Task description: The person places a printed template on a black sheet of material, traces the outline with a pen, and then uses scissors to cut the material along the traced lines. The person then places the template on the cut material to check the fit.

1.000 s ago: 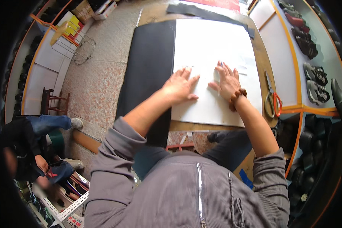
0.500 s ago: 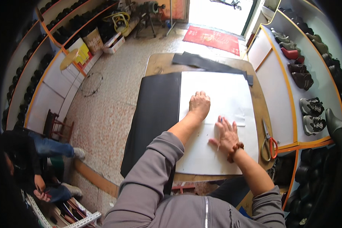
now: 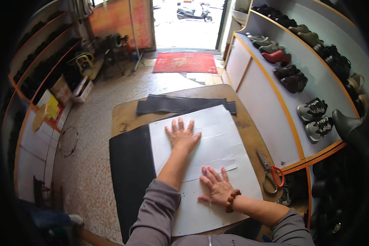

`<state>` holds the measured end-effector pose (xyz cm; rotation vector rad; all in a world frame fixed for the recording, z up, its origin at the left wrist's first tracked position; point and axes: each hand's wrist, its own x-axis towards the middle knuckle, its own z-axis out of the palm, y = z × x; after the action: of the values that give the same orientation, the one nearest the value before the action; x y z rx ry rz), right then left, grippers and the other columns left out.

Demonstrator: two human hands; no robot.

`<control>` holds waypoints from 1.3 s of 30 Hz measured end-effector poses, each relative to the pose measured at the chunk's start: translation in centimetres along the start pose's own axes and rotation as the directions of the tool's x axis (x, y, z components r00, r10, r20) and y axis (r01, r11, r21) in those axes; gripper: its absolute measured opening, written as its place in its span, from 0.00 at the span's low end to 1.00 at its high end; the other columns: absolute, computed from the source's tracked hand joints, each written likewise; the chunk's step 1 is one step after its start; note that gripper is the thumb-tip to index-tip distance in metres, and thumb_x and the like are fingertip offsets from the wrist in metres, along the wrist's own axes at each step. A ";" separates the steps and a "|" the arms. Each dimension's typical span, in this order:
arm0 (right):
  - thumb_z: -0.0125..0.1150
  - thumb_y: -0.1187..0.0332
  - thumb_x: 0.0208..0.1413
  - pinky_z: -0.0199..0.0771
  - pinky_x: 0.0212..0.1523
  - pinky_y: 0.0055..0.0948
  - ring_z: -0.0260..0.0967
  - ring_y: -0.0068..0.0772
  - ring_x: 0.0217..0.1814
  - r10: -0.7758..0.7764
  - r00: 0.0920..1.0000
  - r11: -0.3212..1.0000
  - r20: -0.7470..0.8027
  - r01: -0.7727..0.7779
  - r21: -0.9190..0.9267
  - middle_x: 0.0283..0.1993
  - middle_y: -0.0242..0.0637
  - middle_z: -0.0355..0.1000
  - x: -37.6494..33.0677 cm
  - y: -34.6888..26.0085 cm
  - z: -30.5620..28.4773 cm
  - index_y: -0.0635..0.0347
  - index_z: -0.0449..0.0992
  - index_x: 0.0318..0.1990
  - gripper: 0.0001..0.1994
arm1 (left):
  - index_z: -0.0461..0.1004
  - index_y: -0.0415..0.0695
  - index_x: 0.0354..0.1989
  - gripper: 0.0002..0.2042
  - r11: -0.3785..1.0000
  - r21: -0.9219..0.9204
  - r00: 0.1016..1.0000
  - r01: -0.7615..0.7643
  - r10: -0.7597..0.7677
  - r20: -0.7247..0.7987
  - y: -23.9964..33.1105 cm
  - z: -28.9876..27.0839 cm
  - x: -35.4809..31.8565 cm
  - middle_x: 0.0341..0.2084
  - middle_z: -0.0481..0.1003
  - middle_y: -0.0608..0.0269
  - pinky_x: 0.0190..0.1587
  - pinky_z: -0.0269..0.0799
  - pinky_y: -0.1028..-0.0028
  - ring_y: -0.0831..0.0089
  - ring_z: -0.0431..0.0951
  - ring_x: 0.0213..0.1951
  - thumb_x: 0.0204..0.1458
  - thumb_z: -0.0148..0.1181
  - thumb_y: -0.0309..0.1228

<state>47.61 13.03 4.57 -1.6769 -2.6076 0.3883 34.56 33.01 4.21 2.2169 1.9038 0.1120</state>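
Note:
My left hand [image 3: 183,138] lies flat with spread fingers on the upper part of a white sheet [image 3: 211,213]. Lower down and to the right, my right hand [image 3: 218,187] also rests on the sheet, fingers apart. A small blue spot shows by its fingertips and a thin pale line by its thumb; what these belong to cannot be made out. Between and right of the hands, smooth rectangular flaps or strips [image 3: 212,144] lie on the white surface. Beneath the sheet is a larger black piece of material [image 3: 132,172], showing along the left side and far edge.
Red-handled scissors [image 3: 271,174] lie on the wooden table [image 3: 250,135] at right. Dark strips [image 3: 180,104] cross its far end. Shoe shelves [image 3: 270,78] run along the right. Beyond are a red mat [image 3: 185,62] and doorway. At lower left a person's foot [image 3: 76,220] shows.
My left hand has gone from closed fingers to spread flat on the sheet. My right hand stays flat on it. The view has tilted up and turned right, showing more of the doorway.

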 end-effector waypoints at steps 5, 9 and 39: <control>0.60 0.45 0.51 0.37 0.69 0.57 0.42 0.47 0.74 -0.196 0.979 0.974 -0.063 0.202 0.101 0.71 0.48 0.49 1.0 2.6 -0.3 0.56 0.58 0.62 0.36 | 0.54 0.68 0.67 0.32 1.000 -0.011 1.000 0.010 -0.010 0.025 0.0 0.2 0.3 0.69 0.44 0.55 0.66 0.28 0.42 0.51 0.37 0.71 0.53 0.44 0.60; 0.61 0.54 0.53 0.45 0.69 0.47 0.46 0.50 0.72 -0.086 0.987 0.974 -0.136 0.112 0.197 0.69 0.50 0.52 8.7 10.2 -1.5 0.58 0.59 0.61 0.31 | 0.54 0.68 0.67 0.32 1.000 -0.014 1.000 0.013 -0.013 0.029 0.1 0.2 0.4 0.70 0.43 0.54 0.66 0.27 0.42 0.52 0.36 0.71 0.54 0.44 0.61; 0.52 0.70 0.60 0.75 0.31 0.22 0.77 0.28 0.29 0.073 0.997 0.433 -0.018 -0.016 0.901 0.30 0.40 0.74 32.8 -2.0 -4.1 0.68 0.72 0.36 0.08 | 0.62 0.41 0.58 0.27 0.926 -0.367 0.884 -0.087 -0.098 -0.458 -1.5 3.4 1.7 0.53 0.66 0.54 0.58 0.52 0.51 0.58 0.64 0.55 0.60 0.45 0.49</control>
<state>32.57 42.49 5.10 -1.2528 -1.6509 1.4106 34.06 34.49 0.49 2.0344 1.8907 1.0160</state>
